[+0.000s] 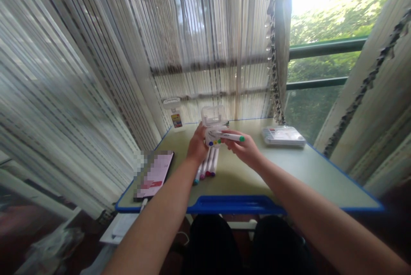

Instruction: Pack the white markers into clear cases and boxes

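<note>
My left hand (198, 143) is closed around the left side of a clear plastic marker case (213, 116), whose lid stands up. Blue, yellow and green marker ends show at the front of the case. Between the fingers of my right hand (243, 149) is a white marker (231, 136) with a green end, lying nearly level across the front of the case. Below the case, several white markers (207, 167) with teal, pink, red and purple ends lie side by side on the table. My hand partly covers their far ends.
The pale table (289, 176) has a blue edge and a blue front tray (233, 203). A tablet-like screen (157, 174) lies at the left. Behind it stands a clear case with a label (176, 119). A flat clear box (284, 137) lies at the right, near curtains (208, 31).
</note>
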`<state>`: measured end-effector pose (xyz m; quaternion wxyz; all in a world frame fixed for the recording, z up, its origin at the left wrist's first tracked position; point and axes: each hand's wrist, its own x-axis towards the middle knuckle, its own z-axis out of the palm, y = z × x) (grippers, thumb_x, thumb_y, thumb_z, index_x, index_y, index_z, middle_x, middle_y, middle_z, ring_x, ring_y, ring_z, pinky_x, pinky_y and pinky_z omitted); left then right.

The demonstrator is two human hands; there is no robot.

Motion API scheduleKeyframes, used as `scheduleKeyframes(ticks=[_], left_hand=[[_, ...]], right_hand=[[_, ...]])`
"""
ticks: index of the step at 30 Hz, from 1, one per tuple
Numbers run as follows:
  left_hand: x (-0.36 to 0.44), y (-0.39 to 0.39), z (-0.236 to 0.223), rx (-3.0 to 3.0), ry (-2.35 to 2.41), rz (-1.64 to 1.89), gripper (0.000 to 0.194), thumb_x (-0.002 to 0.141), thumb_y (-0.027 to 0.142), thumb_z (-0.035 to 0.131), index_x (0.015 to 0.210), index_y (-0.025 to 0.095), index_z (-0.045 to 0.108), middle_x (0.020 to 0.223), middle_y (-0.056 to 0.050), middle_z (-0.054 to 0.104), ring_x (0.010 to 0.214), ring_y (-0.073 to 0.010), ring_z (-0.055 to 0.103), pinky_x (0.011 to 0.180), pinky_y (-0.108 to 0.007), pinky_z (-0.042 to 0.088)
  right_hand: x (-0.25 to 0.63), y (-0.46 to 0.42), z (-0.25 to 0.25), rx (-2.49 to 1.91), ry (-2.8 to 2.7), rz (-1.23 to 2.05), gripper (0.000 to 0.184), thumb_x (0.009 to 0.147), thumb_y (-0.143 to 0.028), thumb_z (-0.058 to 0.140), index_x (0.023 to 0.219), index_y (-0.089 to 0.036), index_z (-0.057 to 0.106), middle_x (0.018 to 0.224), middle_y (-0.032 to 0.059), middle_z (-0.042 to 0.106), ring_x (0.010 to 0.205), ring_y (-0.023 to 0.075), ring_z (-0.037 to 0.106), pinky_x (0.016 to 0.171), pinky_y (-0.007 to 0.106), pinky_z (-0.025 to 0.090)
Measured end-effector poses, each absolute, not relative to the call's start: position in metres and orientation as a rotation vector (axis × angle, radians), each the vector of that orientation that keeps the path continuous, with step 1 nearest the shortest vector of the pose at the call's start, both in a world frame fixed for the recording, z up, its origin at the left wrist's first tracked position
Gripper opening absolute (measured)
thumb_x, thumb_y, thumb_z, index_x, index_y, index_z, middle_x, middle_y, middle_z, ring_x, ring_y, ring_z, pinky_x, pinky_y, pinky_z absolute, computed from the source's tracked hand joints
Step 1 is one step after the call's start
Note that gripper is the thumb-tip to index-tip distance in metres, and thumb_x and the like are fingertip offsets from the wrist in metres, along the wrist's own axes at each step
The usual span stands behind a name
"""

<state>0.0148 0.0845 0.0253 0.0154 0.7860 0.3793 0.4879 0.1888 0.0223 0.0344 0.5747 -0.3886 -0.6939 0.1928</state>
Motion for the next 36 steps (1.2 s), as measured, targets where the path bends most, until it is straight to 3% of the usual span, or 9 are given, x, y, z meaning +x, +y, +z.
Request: scheduleKeyframes(ticks=[6, 14, 21, 26, 30, 36], left_hand=[[0.0159, 0.0812, 0.0291, 2.508, 1.105, 1.510, 0.050, 0.075, 0.009, 0.054, 0.121, 0.025, 0.048, 0.130, -0.005, 0.053, 0.129, -0.0211, 0.042, 0.106, -0.040, 0.039], [0.0151, 0.0821, 0.0269, 2.481, 1.159, 1.479, 0.053, 0.073, 0.008, 0.054, 0.122, 0.026, 0.046, 0.137, -0.005, 0.047, 0.129, -0.0213, 0.042, 0.103, -0.038, 0.042], [0.0146, 0.0865, 0.0246, 2.502, 1.132, 1.501, 0.052, 0.073, 0.008, 0.052, 0.123, 0.025, 0.046, 0.135, -0.004, 0.049, 0.129, -0.0204, 0.041, 0.105, -0.038, 0.039], [0.0146, 0.0850, 0.0260, 2.508, 1.117, 1.528, 0.055, 0.073, 0.008, 0.052, 0.125, 0.025, 0.045, 0.136, -0.003, 0.048, 0.129, -0.0192, 0.041, 0.104, -0.035, 0.041], [0.0150, 0.0845, 0.0264, 2.528, 1.130, 1.516, 0.055, 0.073, 0.007, 0.053, 0.125, 0.024, 0.046, 0.135, -0.004, 0.049, 0.129, -0.0191, 0.042, 0.105, -0.036, 0.039], [0.0169, 0.0844, 0.0263, 2.517, 1.129, 1.505, 0.054, 0.074, 0.008, 0.053, 0.125, 0.025, 0.047, 0.130, -0.003, 0.053, 0.127, -0.0189, 0.043, 0.105, -0.036, 0.039]], right_hand=[[0.1867, 0.0238, 0.0312, -0.903, -1.681, 0.185, 0.022, 0.078, -0.031, 0.060, 0.094, -0.018, 0.068, 0.085, 0.0075, 0.067, 0.075, 0.0174, 0.063, 0.070, 0.030, 0.049], [0.1859, 0.0241, 0.0279, -0.929, -1.621, 0.229, 0.020, 0.075, -0.037, 0.064, 0.082, -0.018, 0.063, 0.061, -0.0025, 0.055, 0.055, 0.0108, 0.051, 0.055, 0.022, 0.041], [0.1867, 0.0241, 0.0294, -0.893, -1.753, 0.051, 0.024, 0.079, -0.030, 0.060, 0.098, -0.017, 0.067, 0.088, 0.0085, 0.069, 0.075, 0.0163, 0.063, 0.067, 0.026, 0.047], [0.1878, 0.0232, 0.0276, -0.945, -1.827, -0.014, 0.023, 0.084, -0.030, 0.055, 0.101, -0.018, 0.064, 0.080, 0.0051, 0.069, 0.066, 0.0139, 0.062, 0.062, 0.023, 0.046], [0.1875, 0.0221, 0.0266, -0.924, -1.852, -0.165, 0.019, 0.086, -0.033, 0.054, 0.092, -0.020, 0.065, 0.086, 0.0067, 0.069, 0.073, 0.0162, 0.064, 0.066, 0.025, 0.048], [0.1860, 0.0233, 0.0245, -0.986, -1.822, -0.290, 0.022, 0.087, -0.031, 0.053, 0.099, -0.020, 0.068, 0.088, 0.0090, 0.070, 0.075, 0.0184, 0.066, 0.068, 0.027, 0.050]])
